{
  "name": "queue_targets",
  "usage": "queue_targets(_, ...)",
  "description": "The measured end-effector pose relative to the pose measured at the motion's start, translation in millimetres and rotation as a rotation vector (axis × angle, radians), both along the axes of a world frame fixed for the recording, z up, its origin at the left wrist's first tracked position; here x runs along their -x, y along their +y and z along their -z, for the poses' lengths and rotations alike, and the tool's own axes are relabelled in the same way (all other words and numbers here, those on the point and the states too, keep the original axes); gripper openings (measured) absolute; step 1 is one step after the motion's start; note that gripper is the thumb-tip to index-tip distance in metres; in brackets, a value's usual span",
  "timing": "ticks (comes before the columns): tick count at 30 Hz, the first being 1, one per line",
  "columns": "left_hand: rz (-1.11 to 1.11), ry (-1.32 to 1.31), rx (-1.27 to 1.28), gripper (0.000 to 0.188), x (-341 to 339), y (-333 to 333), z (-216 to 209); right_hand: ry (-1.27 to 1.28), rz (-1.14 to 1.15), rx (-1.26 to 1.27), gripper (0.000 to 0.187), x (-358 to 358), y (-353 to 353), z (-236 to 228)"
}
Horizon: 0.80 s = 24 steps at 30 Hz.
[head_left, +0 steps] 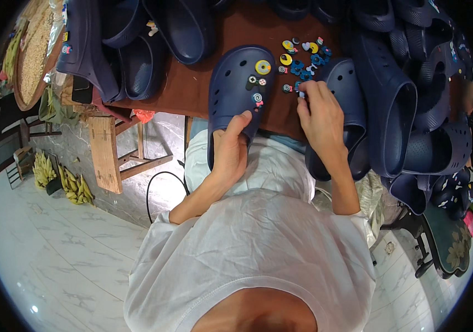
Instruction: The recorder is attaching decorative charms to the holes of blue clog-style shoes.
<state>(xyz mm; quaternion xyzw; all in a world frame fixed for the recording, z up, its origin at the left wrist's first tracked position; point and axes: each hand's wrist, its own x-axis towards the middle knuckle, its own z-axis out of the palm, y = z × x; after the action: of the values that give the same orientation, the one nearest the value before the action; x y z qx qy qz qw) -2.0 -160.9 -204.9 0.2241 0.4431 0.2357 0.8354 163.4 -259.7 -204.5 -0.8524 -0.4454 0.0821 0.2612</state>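
My left hand grips a navy blue clog by its open heel end, thumb on the upper and fingers inside. Three shoe charms sit along the clog's right side: a yellow ring charm, a black game-controller charm and a swirl lollipop charm. My right hand has its thumb and fingertips closed around a small pale-blue shoe charm, partly hidden by the fingers. Loose charms lie just beyond it: blue flowers, yellow moons and swirls.
Another navy clog lies beneath my right hand. More clogs pile up at the right, and others line the far left of the brown-covered table. A wooden stool and bananas are at the left.
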Motion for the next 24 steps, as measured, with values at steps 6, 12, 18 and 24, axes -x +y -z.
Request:
queue_targets(6, 0.003, -0.002, -0.007, 0.038, -1, -2, 0, -0.122, -0.024, 0.080, 0.023, 8, 11, 3)
queue_targets(12, 0.050, -0.011, 0.021, 0.036, -1, -7, -2, 0.501, 0.015, -0.378, 0.026, 29, 17, -4)
queue_targets(18, 0.067, -0.009, 0.009, 0.032, -1, -9, -6, 0.639, 0.079, -0.421, 0.019, 36, 17, 2)
queue_targets(24, 0.067, -0.013, 0.020, 0.033, 2, -9, -3, 0.699, 0.095, -0.435, 0.012, 36, 15, 3)
